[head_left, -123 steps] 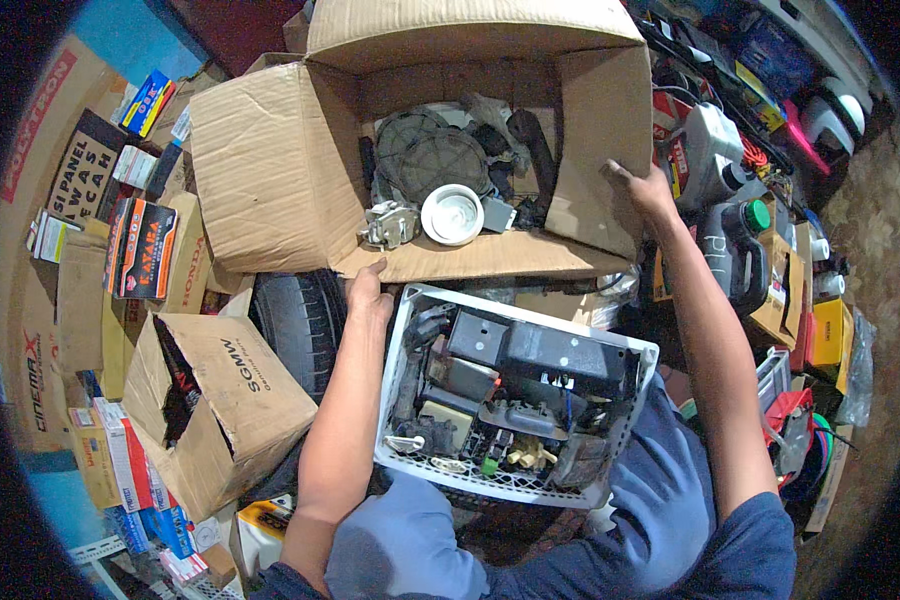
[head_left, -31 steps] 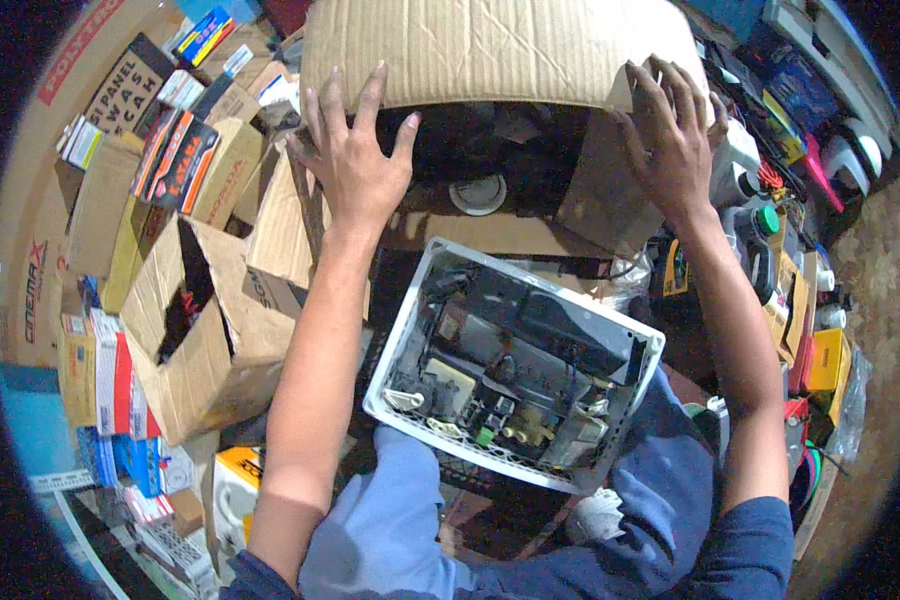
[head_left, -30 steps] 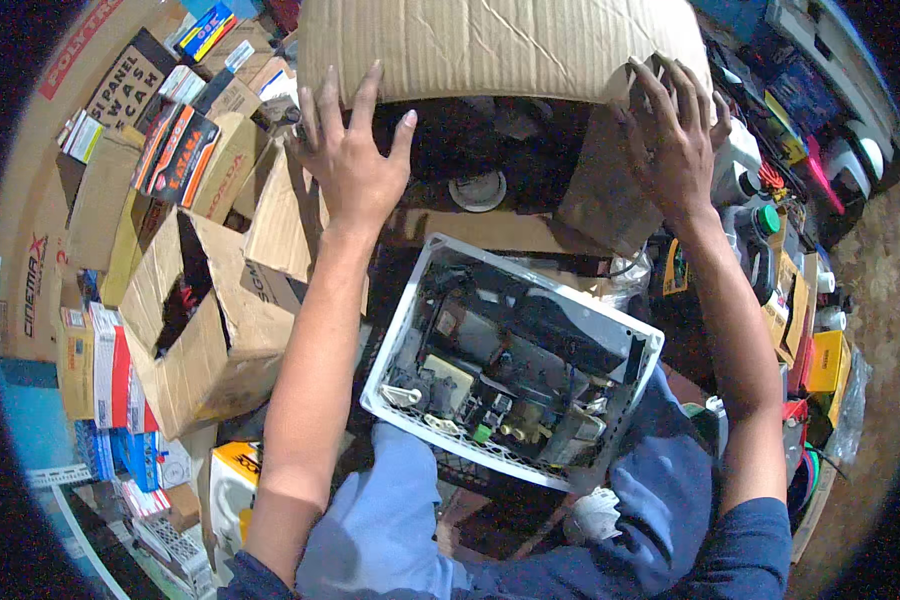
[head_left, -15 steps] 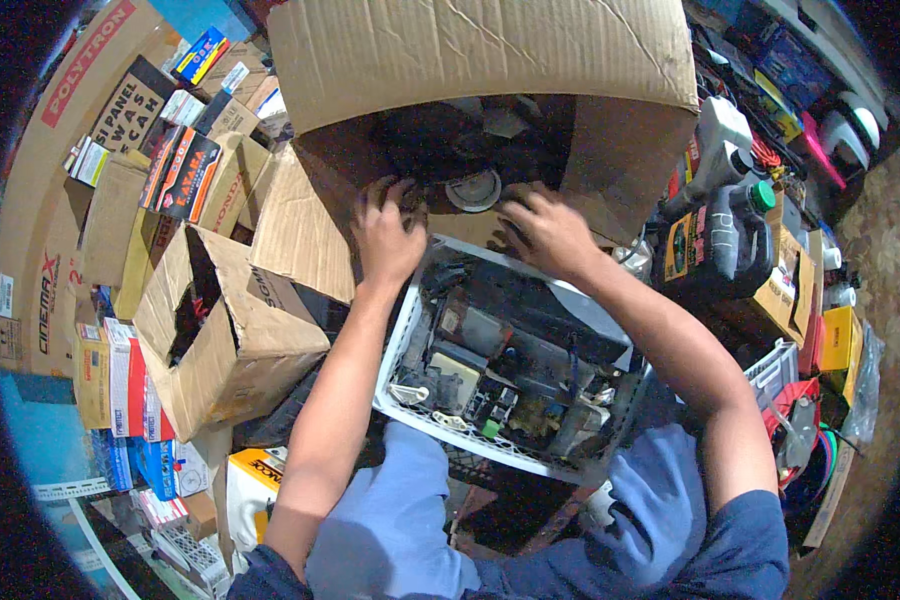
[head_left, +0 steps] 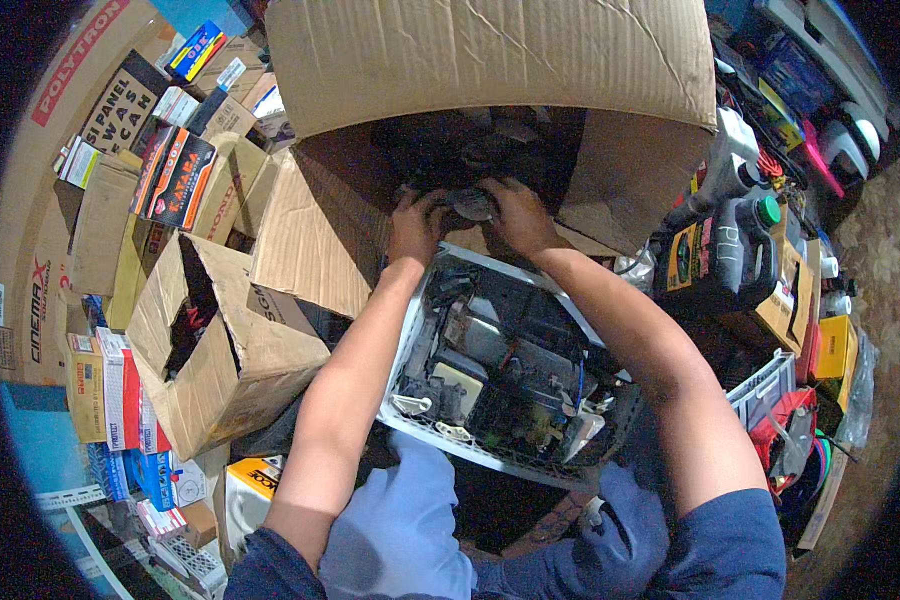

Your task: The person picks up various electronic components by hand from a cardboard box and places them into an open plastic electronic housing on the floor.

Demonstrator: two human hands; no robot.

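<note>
A large cardboard box (head_left: 490, 60) lies open toward me, its top flap folded down over the dark inside. My left hand (head_left: 417, 225) and my right hand (head_left: 515, 215) reach into its mouth side by side. Both close around a round grey part (head_left: 470, 205) between them; the rest of the box's contents are in shadow. On my lap, just below the hands, sits a white plastic basket (head_left: 417, 418) full of dark electrical parts and wires. My forearms pass over its left and right sides.
A smaller open cardboard box (head_left: 220, 340) stands to the left, with stacked small cartons (head_left: 100, 390) beyond it. Dark oil jugs (head_left: 730, 250), a yellow box (head_left: 835, 345) and a red item (head_left: 785, 430) crowd the right side.
My hands came off the big box's top flap, dropped to its mouth above the basket, and have now gone a little further inside and closed on the round part.
</note>
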